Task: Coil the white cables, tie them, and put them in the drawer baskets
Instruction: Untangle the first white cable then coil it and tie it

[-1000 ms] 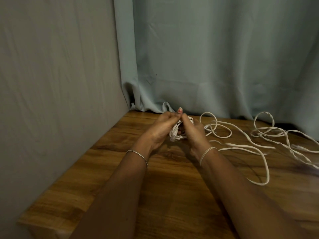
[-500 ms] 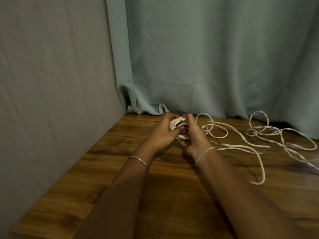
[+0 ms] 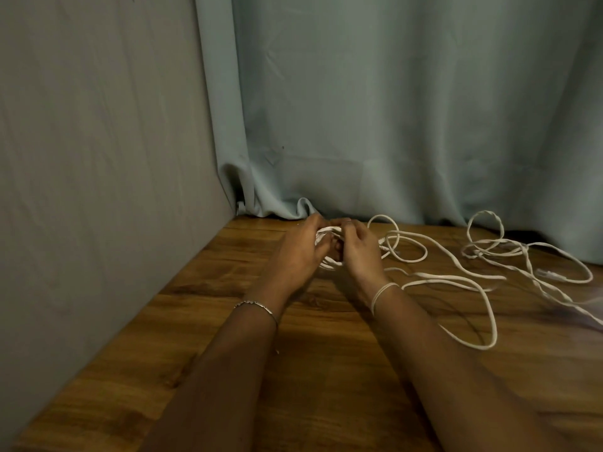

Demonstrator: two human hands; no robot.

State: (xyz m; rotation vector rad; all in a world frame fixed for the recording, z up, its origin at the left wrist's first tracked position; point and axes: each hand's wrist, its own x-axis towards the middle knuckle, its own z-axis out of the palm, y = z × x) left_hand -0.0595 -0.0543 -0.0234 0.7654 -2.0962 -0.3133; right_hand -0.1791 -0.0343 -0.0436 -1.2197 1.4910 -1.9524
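Observation:
A small coil of white cable (image 3: 328, 234) is held between both hands near the back of the wooden table (image 3: 326, 370). My left hand (image 3: 301, 252) grips the coil from the left with curled fingers. My right hand (image 3: 359, 251) pinches the coil from the right. The rest of that cable trails off to the right in loose loops (image 3: 456, 282). A second white cable (image 3: 509, 252) lies tangled at the far right, with a twisted loop standing up. No drawer or basket is in view.
A grey wall (image 3: 98, 190) runs along the table's left edge. A pale blue curtain (image 3: 391, 109) hangs behind the table and bunches on its back edge. Loose cable loops cover the table's right half.
Both hands have stayed on the coil and shifted slightly; the cable end that hung between them a second ago is now tucked into the bundle. The loose loops have barely moved.

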